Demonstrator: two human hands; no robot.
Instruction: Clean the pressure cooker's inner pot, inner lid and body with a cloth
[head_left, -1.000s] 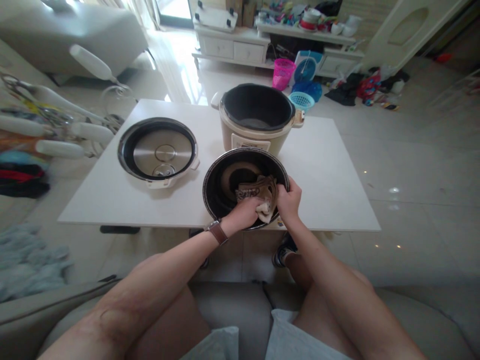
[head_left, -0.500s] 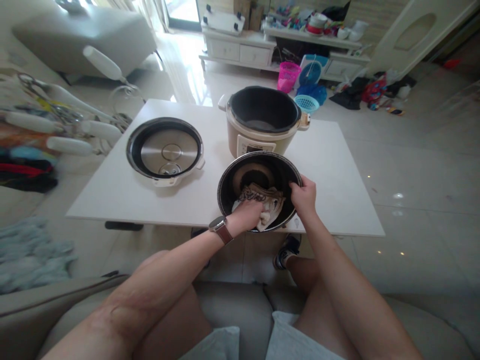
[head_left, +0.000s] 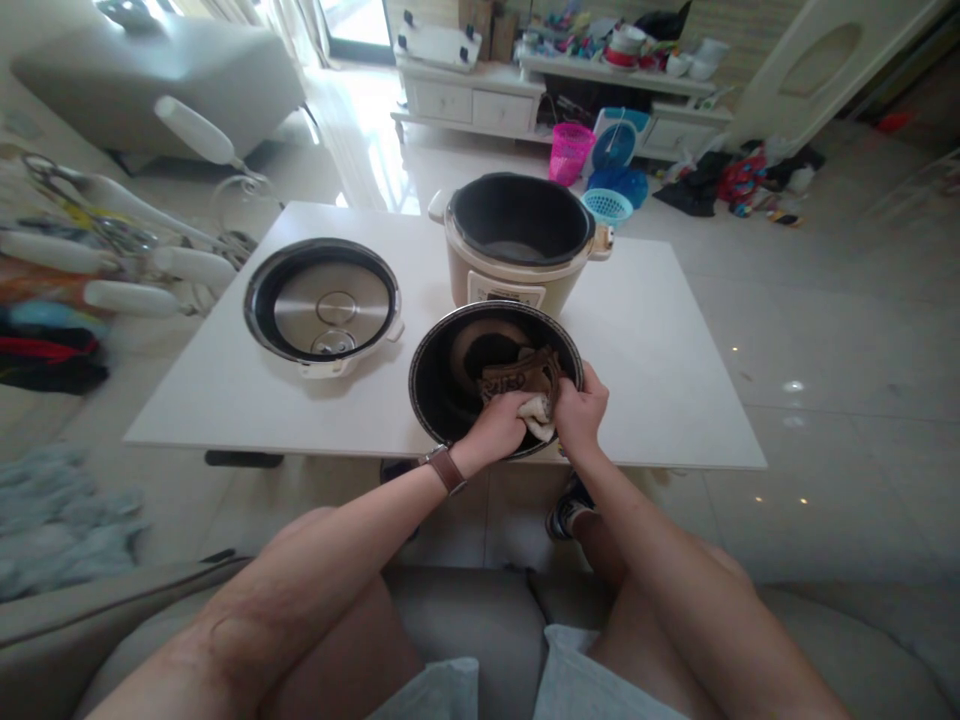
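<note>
A dark inner pot is tilted toward me at the table's front edge, its rim close to the cooker. My left hand, wearing a watch, is inside the pot, closed on a brown and white cloth. At the right rim, my right hand grips the pot, its fingertips close against the cloth; whether they also pinch the cloth is unclear. Behind the pot stands a beige electric pressure cooker with no lid on it. Left of these, the cooker lid lies with its metal inside facing up.
Everything stands on a white table. Beyond it are a pink basket, a light blue basket and a white cabinet. A rack with white-handled arms stands at the left. A sofa is beneath me.
My right hand has moved down and left along the rim, closer to my left hand. The pot has shifted slightly left, and the cloth is now bunched toward its right side.
</note>
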